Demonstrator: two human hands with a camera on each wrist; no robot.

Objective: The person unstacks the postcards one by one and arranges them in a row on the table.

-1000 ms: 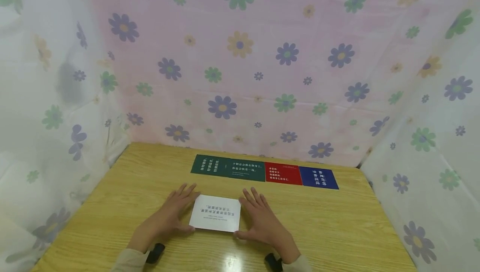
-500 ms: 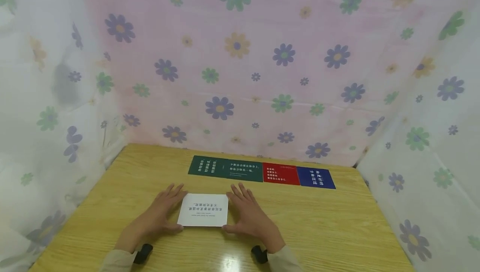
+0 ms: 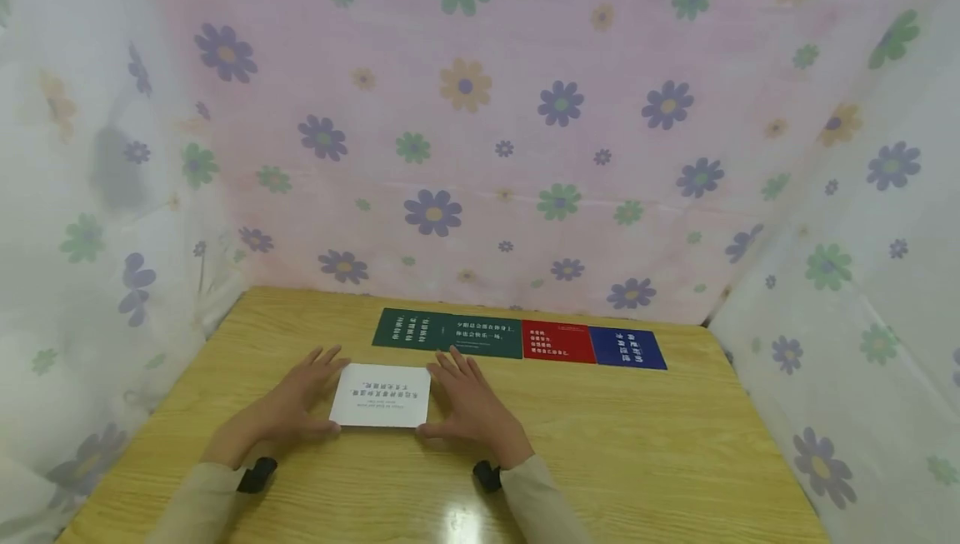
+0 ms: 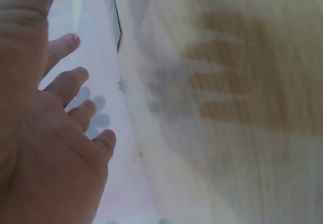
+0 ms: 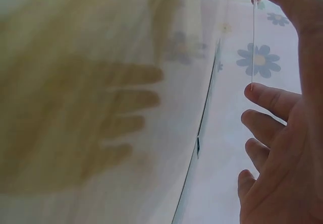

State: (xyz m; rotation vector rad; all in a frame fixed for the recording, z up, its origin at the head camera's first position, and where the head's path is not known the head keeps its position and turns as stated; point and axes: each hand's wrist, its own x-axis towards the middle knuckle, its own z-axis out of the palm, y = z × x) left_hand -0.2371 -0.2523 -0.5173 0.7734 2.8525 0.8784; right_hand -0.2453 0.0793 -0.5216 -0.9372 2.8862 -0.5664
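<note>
A white card (image 3: 381, 396) with upside-down dark print is held level between both hands, low over the wooden table. My left hand (image 3: 288, 398) holds its left edge, index finger at the far corner and thumb at the near one. In the same way my right hand (image 3: 472, 406) spans the right edge. The right wrist view shows the card (image 5: 253, 42) edge-on between thumb and index finger; the other fingers are spread. From the left wrist, the left hand (image 4: 55, 118) shows spread fingers, but the card is out of sight.
At the back of the wooden table (image 3: 637, 452), two dark green cards (image 3: 408, 329) (image 3: 483, 337), a red card (image 3: 557, 341) and a blue card (image 3: 627, 348) lie in a row. Flowered cloth (image 3: 480, 136) hangs behind and at both sides.
Both hands have carried the white card leftward and a little farther from me, keeping the same hold. The head view has shifted slightly. The row of coloured cards stays in place.
</note>
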